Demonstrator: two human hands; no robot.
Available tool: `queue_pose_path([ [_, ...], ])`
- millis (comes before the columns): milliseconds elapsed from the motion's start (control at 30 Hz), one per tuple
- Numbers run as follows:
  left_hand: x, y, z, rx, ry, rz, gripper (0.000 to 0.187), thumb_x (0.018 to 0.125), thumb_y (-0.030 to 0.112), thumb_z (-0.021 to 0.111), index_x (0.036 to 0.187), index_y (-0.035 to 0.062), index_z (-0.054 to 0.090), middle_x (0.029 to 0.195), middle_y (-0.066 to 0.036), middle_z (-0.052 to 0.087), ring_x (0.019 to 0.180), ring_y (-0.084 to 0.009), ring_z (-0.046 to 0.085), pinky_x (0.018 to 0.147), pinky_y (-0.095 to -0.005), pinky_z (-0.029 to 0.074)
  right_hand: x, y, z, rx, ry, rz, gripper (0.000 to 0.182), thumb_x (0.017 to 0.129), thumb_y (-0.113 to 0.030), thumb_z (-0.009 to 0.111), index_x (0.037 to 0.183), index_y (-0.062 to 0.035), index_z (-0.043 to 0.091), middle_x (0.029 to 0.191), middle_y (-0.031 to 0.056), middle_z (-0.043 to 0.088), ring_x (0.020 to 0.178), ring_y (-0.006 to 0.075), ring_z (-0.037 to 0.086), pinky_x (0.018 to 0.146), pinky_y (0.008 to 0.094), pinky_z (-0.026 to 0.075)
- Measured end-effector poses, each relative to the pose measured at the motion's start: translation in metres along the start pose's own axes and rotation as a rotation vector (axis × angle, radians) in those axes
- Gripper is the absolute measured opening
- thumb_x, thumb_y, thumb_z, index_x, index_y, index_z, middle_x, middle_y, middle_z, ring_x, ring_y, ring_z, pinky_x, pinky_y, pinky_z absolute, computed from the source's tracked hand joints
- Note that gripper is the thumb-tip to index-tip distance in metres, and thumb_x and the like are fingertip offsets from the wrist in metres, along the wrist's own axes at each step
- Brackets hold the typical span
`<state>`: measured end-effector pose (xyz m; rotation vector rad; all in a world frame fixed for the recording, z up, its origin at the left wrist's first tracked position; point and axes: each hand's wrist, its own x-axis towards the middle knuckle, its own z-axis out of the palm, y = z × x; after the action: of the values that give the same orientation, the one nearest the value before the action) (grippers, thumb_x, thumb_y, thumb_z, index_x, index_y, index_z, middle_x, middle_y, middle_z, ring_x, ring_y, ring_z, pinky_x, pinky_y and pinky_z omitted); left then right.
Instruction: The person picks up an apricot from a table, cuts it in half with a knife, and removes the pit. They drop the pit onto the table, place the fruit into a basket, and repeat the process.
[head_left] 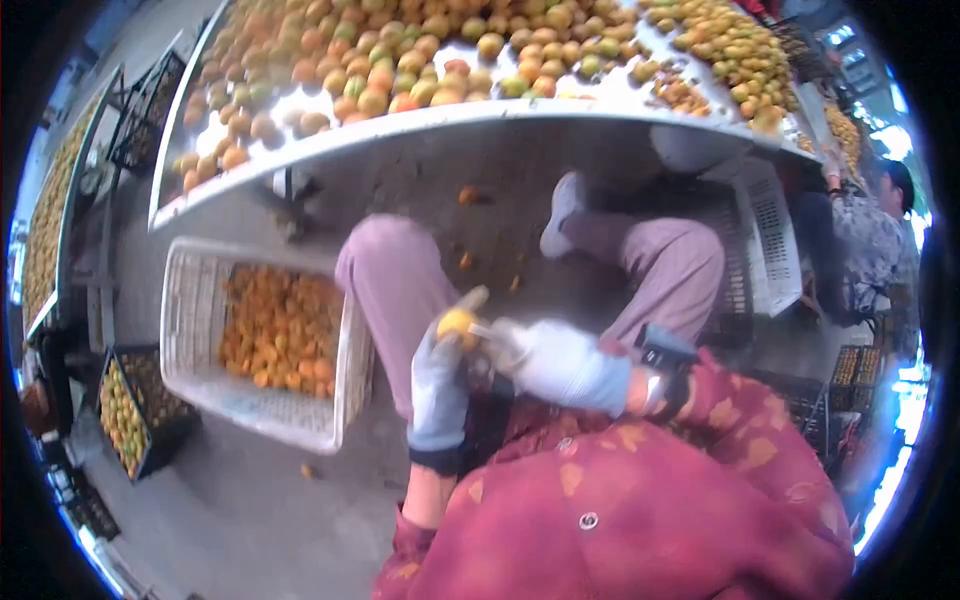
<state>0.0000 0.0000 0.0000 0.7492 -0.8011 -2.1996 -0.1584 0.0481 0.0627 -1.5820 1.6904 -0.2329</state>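
A small yellow-orange fruit (457,327) is held above my lap between my gloved hands. My left hand (440,370) is wrapped round it, with the thumb raised over its top. My right hand (545,358), in a white and pale blue glove, is closed close against the fruit's right side. Its fingertips are blurred, and whatever they hold is too small to make out. Ahead of my knees, many orange and greenish fruits (370,100) lie on a white-edged table (400,127).
At left, a white crate (348,370) contains orange pieces. Beside it a dark crate (150,440) has greenish fruits. Another white crate (770,235) leans at right, near a seated person in a patterned top (868,235). Scraps lie on the floor (350,520).
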Motion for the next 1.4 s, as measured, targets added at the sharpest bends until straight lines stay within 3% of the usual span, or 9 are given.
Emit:
queue_pose_path([
  [267, 0.000, 0.024, 0.036, 0.308, 0.102, 0.171, 0.052, 0.095, 0.033, 0.057, 0.131, -0.0039, 0.051, 0.094, -0.001, 0.060, 0.068, -0.0052, 0.051, 0.059, -0.0173, 0.042, -0.010, -0.022, -0.046, 0.126, -0.102, 0.220, 0.044, 0.097, -0.049, 0.039, 0.110, -0.0109, 0.054, 0.082, 0.0196, 0.067, 0.076, 0.0382, 0.066, 0.068, 0.0477, 0.052],
  [433, 0.003, 0.013, 0.041, 0.295, 0.193, 0.318, 0.050, 0.094, 0.034, 0.060, 0.125, -0.0055, 0.054, 0.090, -0.004, 0.062, 0.069, -0.0075, 0.054, 0.060, -0.0187, 0.045, -0.014, -0.017, -0.028, 0.047, 0.052, 0.073, 0.040, 0.097, -0.041, 0.039, 0.101, -0.0070, 0.060, 0.082, 0.0207, 0.067, 0.074, 0.0407, 0.066, 0.066, 0.0508, 0.053],
  [533, 0.000, 0.009, 0.033, 0.118, 0.116, 0.183, 0.058, 0.095, 0.045, 0.053, 0.123, -0.0061, 0.056, 0.106, -0.011, 0.064, 0.085, -0.0165, 0.060, 0.077, -0.0263, 0.049, -0.009, -0.008, -0.011, 0.112, 0.097, -0.052, 0.040, 0.096, -0.038, 0.042, 0.096, -0.0030, 0.062, 0.079, 0.0202, 0.067, 0.070, 0.0403, 0.065, 0.062, 0.0505, 0.051],
  [633, 0.007, 0.006, 0.017, -0.028, 0.075, 0.041, 0.054, 0.094, 0.045, 0.053, 0.116, -0.0040, 0.061, 0.093, -0.007, 0.065, 0.066, -0.0114, 0.055, 0.057, -0.0217, 0.044, -0.010, -0.023, -0.020, 0.289, -0.037, 0.158, 0.038, 0.096, -0.036, 0.040, 0.098, -0.0050, 0.063, 0.088, 0.0201, 0.067, 0.080, 0.0384, 0.066, 0.071, 0.0487, 0.051],
  [700, 0.005, 0.008, 0.003, -0.120, -0.032, -0.193, 0.059, 0.094, 0.028, 0.059, 0.142, -0.0015, 0.038, 0.094, -0.002, 0.064, 0.075, -0.0071, 0.054, 0.068, -0.0207, 0.044, -0.011, -0.009, -0.018, 0.242, -0.036, 0.128, 0.038, 0.095, -0.036, 0.040, 0.100, -0.0058, 0.063, 0.090, 0.0197, 0.068, 0.082, 0.0381, 0.066, 0.073, 0.0481, 0.050],
  [833, 0.001, 0.022, 0.038, 0.366, 0.067, 0.042, 0.046, 0.094, 0.017, 0.059, 0.134, -0.0029, 0.049, 0.095, 0.001, 0.062, 0.073, -0.0050, 0.050, 0.069, -0.0196, 0.043, -0.005, 0.001, -0.027, 0.191, -0.158, 0.146, 0.031, 0.095, -0.033, 0.043, 0.106, -0.0079, 0.059, 0.095, 0.0165, 0.067, 0.088, 0.0356, 0.065, 0.076, 0.0437, 0.049],
  [1200, 0.001, 0.017, 0.041, 0.121, 0.184, -0.051, 0.043, 0.094, 0.031, 0.060, 0.121, -0.0019, 0.058, 0.078, 0.006, 0.055, 0.062, -0.0023, 0.043, 0.055, -0.0171, 0.035, -0.010, -0.007, -0.018, 0.187, -0.082, 0.099, 0.036, 0.087, -0.037, 0.055, 0.110, -0.0091, 0.058, 0.097, 0.0178, 0.067, 0.092, 0.0371, 0.065, 0.078, 0.0431, 0.049],
  [1267, 0.001, 0.015, 0.038, -0.014, 0.135, -0.158, 0.045, 0.095, 0.034, 0.058, 0.123, -0.0021, 0.056, 0.075, 0.006, 0.053, 0.059, -0.0015, 0.041, 0.053, -0.0169, 0.033, -0.010, -0.004, -0.015, 0.256, -0.040, 0.056, 0.041, 0.096, -0.039, 0.035, 0.107, -0.0086, 0.060, 0.093, 0.0184, 0.068, 0.080, 0.0361, 0.067, 0.071, 0.0457, 0.052],
  [1400, 0.001, 0.016, 0.037, -0.044, 0.114, -0.157, 0.045, 0.096, 0.031, 0.057, 0.126, -0.0026, 0.054, 0.078, 0.006, 0.054, 0.061, -0.0016, 0.042, 0.054, -0.0162, 0.034, -0.006, -0.002, -0.019, 0.336, -0.072, 0.110, 0.040, 0.096, -0.037, 0.035, 0.107, -0.0071, 0.060, 0.095, 0.0208, 0.067, 0.082, 0.0387, 0.066, 0.072, 0.0472, 0.051],
])
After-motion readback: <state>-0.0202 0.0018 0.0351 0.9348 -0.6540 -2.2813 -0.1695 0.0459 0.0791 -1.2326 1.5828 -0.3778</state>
